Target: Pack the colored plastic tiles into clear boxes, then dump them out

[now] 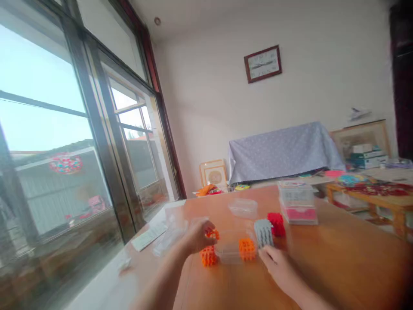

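Observation:
My left hand is closed on a small orange block piece, just above an orange cube of blocks on the wooden table. My right hand rests on the table right next to a clear plastic box that holds another orange cube. Its fingertips lie just below a grey block piece, and I cannot see whether they touch it. A red block cube stands behind the grey one. The picture is blurred by motion.
A clear lid and a stack of clear boxes with pink contents stand farther back. Plastic bags and a paper sheet lie at the table's left. Large windows are on the left, a covered sofa and a cluttered low table behind.

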